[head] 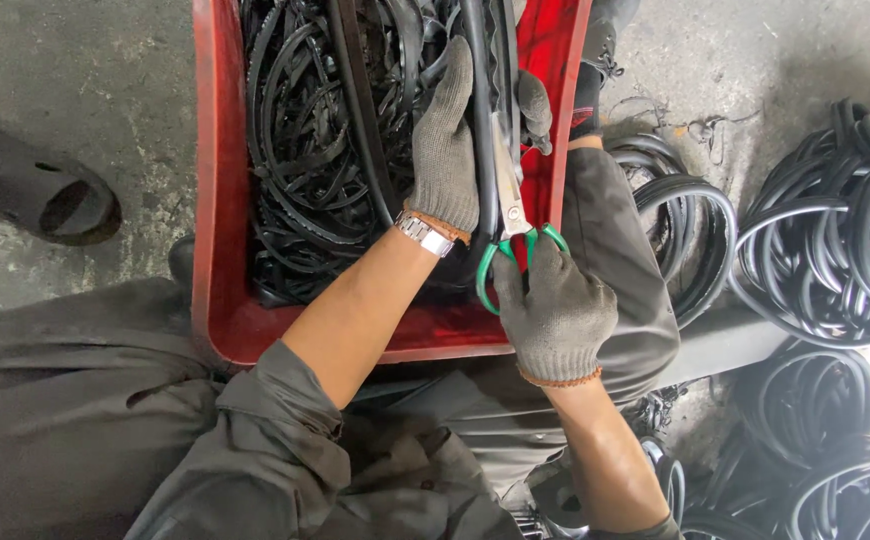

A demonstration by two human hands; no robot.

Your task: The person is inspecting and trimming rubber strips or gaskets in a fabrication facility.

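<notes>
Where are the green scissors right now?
The green scissors are in the right hand, near the middle of the head view. Their blades point up along a black rubber strip held by the left hand, over the red bin.

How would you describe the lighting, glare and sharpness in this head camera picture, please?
In the head view, light is soft and even over the gloved left hand, right hand and green-handled scissors, all sharp; the red crate shows a mild sheen; the bottom right corner by the black rubber rings is blown out white; the crate's edges look bowed, which suggests wide-lens distortion.
</notes>
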